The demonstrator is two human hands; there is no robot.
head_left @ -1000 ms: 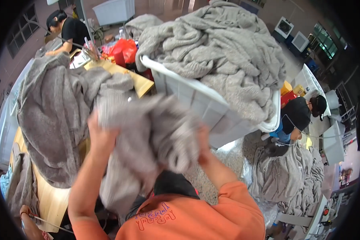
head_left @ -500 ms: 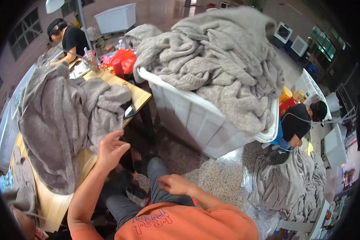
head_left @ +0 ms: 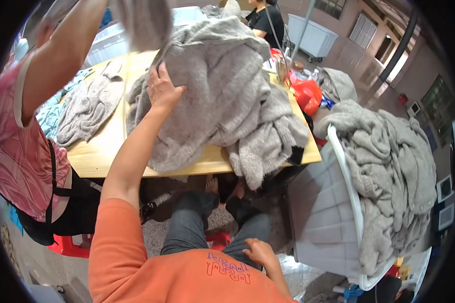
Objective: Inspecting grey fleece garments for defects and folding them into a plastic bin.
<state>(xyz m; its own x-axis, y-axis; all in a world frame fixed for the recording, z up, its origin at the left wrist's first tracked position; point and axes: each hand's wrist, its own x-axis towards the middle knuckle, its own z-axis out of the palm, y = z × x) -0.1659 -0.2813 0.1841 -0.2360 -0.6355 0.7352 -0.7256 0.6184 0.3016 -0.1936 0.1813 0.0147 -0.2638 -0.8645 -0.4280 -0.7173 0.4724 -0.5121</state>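
Note:
A large fuzzy grey knit garment (head_left: pixel 212 86) lies heaped over the wooden table (head_left: pixel 103 159), and one end hangs past the front edge. My left hand (head_left: pixel 164 91) rests on its left side with the fingers stretched out and apart, gripping nothing. My right hand (head_left: pixel 259 251) is beside my right thigh, its fingers loosely bent and holding nothing visible. Left of the heap, a smaller grey knit piece (head_left: pixel 91 108) lies flat on the wood near some light blue cloth (head_left: pixel 50 117).
Close on my left stands a co-worker in a pink top (head_left: pixel 30 161), arm raised with a blurred grey cloth (head_left: pixel 144 22). A white bin (head_left: pixel 321 212) piled with grey knits (head_left: pixel 389 171) is at the right. Another person (head_left: pixel 268 22) sits beyond the table, near a red bag (head_left: pixel 306 93).
My view has swung left toward the table. My left hand has reached out onto the grey garment. The co-worker's raised arm with the cloth has come into sight; my right hand stays near my thigh.

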